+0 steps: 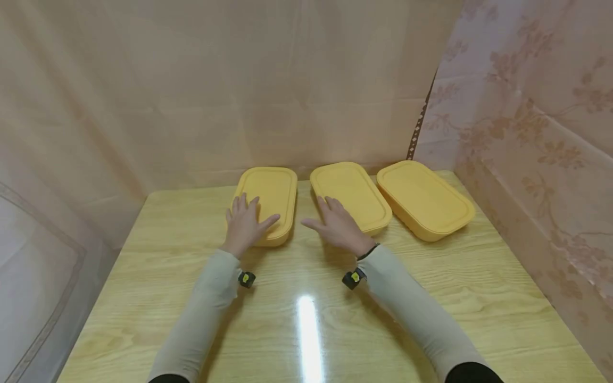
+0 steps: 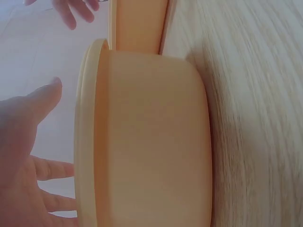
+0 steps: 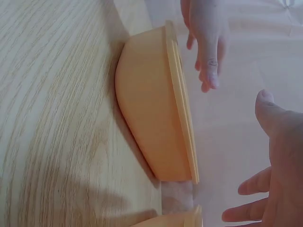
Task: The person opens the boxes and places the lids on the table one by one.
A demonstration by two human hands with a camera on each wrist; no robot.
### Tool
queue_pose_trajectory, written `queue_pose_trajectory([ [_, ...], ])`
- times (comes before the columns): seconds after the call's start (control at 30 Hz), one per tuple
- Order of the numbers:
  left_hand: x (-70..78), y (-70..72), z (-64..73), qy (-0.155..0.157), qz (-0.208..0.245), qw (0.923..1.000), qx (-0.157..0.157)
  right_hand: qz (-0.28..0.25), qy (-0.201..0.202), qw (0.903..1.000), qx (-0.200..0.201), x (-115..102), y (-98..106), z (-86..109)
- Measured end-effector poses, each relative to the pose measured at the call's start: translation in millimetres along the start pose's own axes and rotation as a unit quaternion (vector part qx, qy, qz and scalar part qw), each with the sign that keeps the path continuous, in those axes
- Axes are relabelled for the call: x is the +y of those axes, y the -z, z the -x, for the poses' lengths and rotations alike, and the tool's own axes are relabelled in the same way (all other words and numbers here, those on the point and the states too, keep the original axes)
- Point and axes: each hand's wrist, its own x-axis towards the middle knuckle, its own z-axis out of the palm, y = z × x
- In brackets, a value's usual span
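Three yellow lidded boxes stand in a row at the back of the table: a left box (image 1: 275,191), a middle box (image 1: 351,186) and a right box (image 1: 426,194). My left hand (image 1: 245,224) is over the left part of the left box's lid, fingers spread; in the left wrist view its fingertips are right at the lid rim (image 2: 86,142). With thumb and fingers apart, my right hand (image 1: 337,226) overlaps the near left side of the middle box. The right wrist view shows this hand above the tabletop, holding nothing. All three lids are on.
The wooden table (image 1: 182,298) reflects a bright strip of light near its front. A beige cloth (image 1: 201,96) hangs behind the boxes, and a flowered cloth (image 1: 541,138) stands along the right side. Narrow gaps separate the boxes. The right box is angled.
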Motion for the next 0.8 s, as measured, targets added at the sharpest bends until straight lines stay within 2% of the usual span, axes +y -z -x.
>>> queue_pose_trajectory([
  [0.13,-4.8,1.6,-0.3,0.005,0.006,1.0000,-0.002,0.005,0.004,1.0000,-0.005,-3,-3,-2.9],
  [0.4,-12.8,4.2,-0.5,0.011,0.014,0.9998,0.002,-0.004,0.016,0.9998,0.011,-9,-9,-6.7],
  [0.8,-23.1,6.0,1.4,0.021,0.024,0.9994,0.009,-0.048,0.017,0.9987,0.012,-22,-17,-10.8],
])
